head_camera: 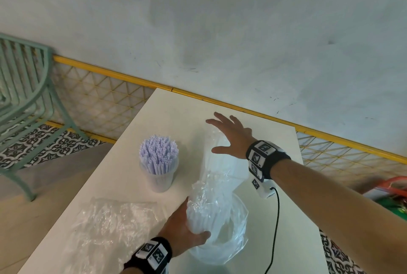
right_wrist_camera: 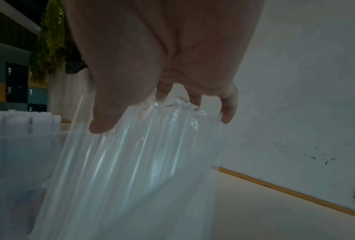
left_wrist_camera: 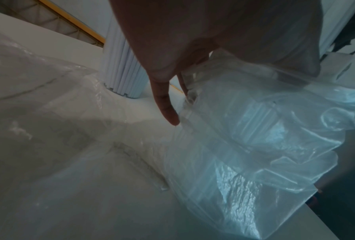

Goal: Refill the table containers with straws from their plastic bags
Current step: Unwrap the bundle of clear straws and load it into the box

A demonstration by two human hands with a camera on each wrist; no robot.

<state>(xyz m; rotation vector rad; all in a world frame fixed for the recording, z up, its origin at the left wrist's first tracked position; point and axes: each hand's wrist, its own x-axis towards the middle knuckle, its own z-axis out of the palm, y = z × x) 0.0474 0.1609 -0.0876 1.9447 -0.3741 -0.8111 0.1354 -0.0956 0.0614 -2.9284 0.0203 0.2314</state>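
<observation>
A clear tub (head_camera: 159, 174) packed with upright lilac straws stands on the white table (head_camera: 123, 185); it also shows as tub (left_wrist_camera: 123, 68) and tub (right_wrist_camera: 18, 154). To its right lies a long clear bag of white straws (head_camera: 211, 205), tilted up at its near end. My left hand (head_camera: 185, 225) grips that near end, thumb and fingers curled round the bundle (left_wrist_camera: 244, 113). My right hand (head_camera: 229, 137) is spread flat over the bag's far end, fingers straight. In the right wrist view its fingertips (right_wrist_camera: 227, 116) touch the bag's crimped edge (right_wrist_camera: 172, 105). Whether a second tub sits under the bag is unclear.
A crumpled empty plastic bag (head_camera: 114, 225) lies on the table's near left. A black cable (head_camera: 278, 214) hangs from my right wrist. A green metal chair (head_camera: 26, 101) stands left, with a yellow mesh rail (head_camera: 105, 99) behind the table and a grey wall beyond.
</observation>
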